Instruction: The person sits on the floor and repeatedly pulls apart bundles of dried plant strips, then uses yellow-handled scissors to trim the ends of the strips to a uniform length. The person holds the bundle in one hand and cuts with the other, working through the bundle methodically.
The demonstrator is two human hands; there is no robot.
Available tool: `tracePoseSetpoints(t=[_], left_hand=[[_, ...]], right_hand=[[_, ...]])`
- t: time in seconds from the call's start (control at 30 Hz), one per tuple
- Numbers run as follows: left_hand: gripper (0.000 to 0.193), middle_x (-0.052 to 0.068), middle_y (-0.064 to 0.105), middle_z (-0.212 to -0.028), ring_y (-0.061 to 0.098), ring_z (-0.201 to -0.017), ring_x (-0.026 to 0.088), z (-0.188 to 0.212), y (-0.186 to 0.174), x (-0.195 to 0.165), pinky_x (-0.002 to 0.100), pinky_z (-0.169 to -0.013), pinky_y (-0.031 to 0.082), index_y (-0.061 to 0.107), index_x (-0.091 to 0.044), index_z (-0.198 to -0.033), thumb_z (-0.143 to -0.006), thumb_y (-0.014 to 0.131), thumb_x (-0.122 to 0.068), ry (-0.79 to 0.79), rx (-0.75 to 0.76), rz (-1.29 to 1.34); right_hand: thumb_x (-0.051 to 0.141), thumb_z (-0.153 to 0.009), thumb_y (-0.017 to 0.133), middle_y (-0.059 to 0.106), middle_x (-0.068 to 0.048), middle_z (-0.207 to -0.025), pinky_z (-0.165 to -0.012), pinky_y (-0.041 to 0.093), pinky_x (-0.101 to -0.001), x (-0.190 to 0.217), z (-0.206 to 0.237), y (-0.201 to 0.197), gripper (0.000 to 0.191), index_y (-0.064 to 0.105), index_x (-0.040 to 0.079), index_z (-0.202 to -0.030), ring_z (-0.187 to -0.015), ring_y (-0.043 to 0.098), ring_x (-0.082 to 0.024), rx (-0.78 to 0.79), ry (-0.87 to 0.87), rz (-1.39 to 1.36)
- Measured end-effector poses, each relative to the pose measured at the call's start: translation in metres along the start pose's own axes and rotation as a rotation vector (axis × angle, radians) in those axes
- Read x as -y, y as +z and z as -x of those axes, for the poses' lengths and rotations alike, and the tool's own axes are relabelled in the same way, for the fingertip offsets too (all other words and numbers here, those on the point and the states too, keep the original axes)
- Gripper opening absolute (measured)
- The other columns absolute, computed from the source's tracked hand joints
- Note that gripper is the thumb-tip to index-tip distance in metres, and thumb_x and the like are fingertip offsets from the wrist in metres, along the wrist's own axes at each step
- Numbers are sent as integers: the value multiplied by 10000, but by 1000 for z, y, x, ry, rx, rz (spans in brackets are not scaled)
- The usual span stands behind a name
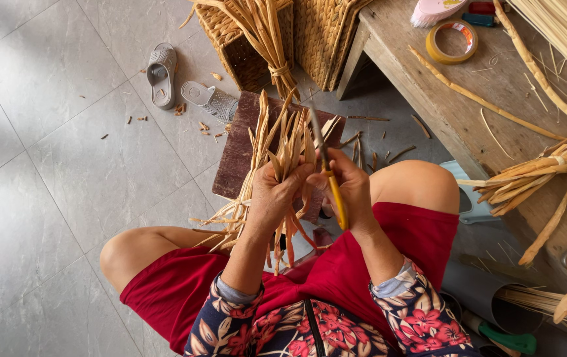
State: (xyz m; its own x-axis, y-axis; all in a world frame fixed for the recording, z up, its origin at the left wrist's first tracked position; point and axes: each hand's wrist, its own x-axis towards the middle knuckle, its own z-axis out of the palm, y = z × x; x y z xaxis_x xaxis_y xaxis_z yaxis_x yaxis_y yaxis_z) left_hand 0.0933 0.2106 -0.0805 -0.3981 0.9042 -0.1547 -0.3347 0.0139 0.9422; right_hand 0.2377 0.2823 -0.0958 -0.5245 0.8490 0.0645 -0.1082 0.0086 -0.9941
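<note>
My left hand (274,194) grips a bundle of dried straw-coloured plant strips (282,142) that fan upward over a dark wooden stool (237,149). Loose ends hang below the hand near my red shorts (336,264). My right hand (349,187) is closed around a yellow-handled knife (335,198). Its thin blade points up beside the strips. Both hands are close together above my knees.
A wooden bench (455,112) at right holds a roll of tape (452,41), a brush and more dried stalks (541,168). Woven baskets (277,33) stand at the top. Two grey sandals (163,73) and scraps lie on the grey tile floor.
</note>
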Motion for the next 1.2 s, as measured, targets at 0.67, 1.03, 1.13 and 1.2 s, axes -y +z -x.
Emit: tracePoseSetpoints(t=[0.67,1.03,1.13,1.2], left_hand=[[282,13,661,-814,612,-695,59,2,15,-14,222,-589,510,599,-47,-1052,-894,832,-72,221,-123,-302],[187,17,739,-907,672,-811,72,-9,-12,-13,227,-718,560,733,-5,-1146,-987,729,-103,118,-51,-141],[253,12,750,-953,675,-874,70,-12,-18,-13,215,-786,550,719,-29,-1225,-979,717,-89,90,-36,-12],[315,6,751,-979,672,-883,67,-12,-19,-11,202,-780,547,690,-60,-1255,-942,729,-69,65,-59,27]], right_hand=[[9,-962,718,681,-3,-962,-713,540,-197,-7,-6,7,436,513,77,-1340,-842,670,-62,40,5,-81],[125,-983,723,656,-9,-966,-633,472,-186,-5,-5,1,443,541,100,-1386,-772,588,-52,9,65,-128],[121,-1006,729,649,-14,-1013,-738,459,-181,-6,-6,0,458,533,95,-1420,-872,578,-49,59,13,-113],[103,-1019,724,647,-17,-1030,-799,466,-186,-6,-6,2,459,524,94,-1432,-928,588,-55,102,-32,-97]])
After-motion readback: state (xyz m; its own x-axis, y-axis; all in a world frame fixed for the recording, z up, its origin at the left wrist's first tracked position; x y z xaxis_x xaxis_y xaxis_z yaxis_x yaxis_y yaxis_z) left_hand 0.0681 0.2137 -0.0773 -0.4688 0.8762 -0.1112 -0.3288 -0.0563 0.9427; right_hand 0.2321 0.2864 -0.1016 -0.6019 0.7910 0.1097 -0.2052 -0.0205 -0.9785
